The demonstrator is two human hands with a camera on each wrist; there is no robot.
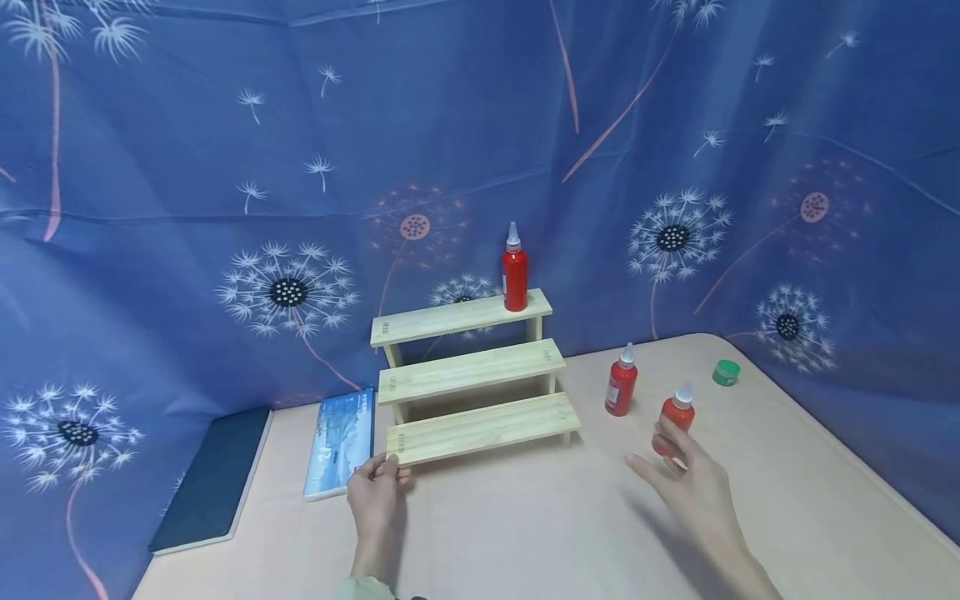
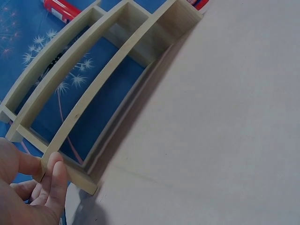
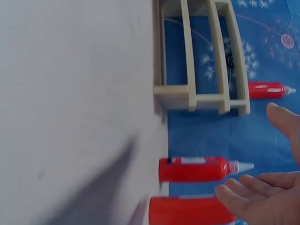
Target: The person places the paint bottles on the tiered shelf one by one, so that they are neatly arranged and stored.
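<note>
A three-step wooden rack (image 1: 480, 429) stands against the curtain, its steps rising toward the back. My left hand (image 1: 375, 500) pinches the front left corner of its lowest step; the left wrist view shows thumb and fingers (image 2: 57, 180) at that end. One red squeeze bottle (image 1: 514, 279) with a clear pointed nozzle stands on the top step, at its right end. Two like it are on the table to the right: a farther red bottle (image 1: 621, 387) and a nearer red bottle (image 1: 678, 410). My right hand (image 1: 697, 492) is beside the nearer one, thumb and fingers spread, partly covering it in the head view.
Left of the rack lies a blue-and-white book (image 1: 339, 442), and beyond it a dark flat book (image 1: 213, 479). A small green lidded pot (image 1: 726, 372) sits at the far right, near the table's edge. A blue dandelion-print curtain (image 1: 450, 125) hangs behind the table (image 1: 525, 533).
</note>
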